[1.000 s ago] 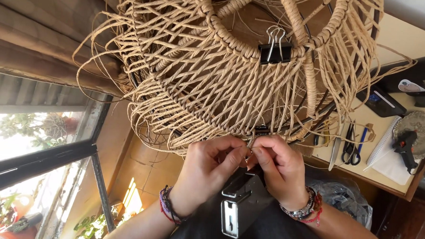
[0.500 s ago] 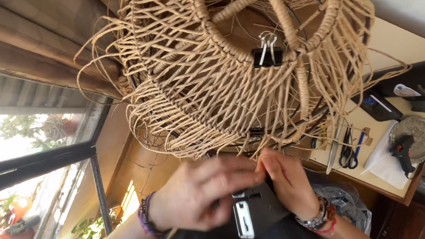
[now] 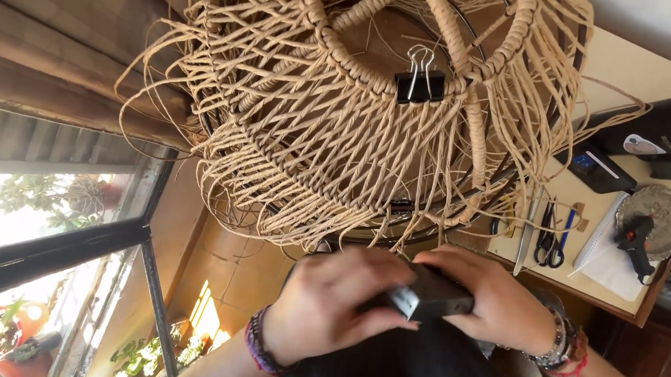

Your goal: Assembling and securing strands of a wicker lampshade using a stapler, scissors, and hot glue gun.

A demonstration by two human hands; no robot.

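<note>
Both hands sat low in the centre of the frame, closed together on a dark flat clip with a pale metal end. The left hand curled its fingers over the clip's left part, thumb side toward the right hand, whose fingers wrapped the clip's right end from above. The clip lay between the two hands, just below the lower rim of the wicker frame, and did not clearly touch it. Braided bands ringed the left wrist and beaded bracelets the right

The wicker frame filled the upper middle of the picture: a round woven piece of tan cane with a thick braided ring at its top and many loose strands fanning out at the edges. A black binder clip with silver handles pinched the braided ring in the upper centre, and a smaller dark clip sat on the weave lower down

At the right edge stood a table bearing scissors, a black glue gun and a white sheet. A window with plants beyond it took the lower left, and a brown curtain hung in the upper left
</note>
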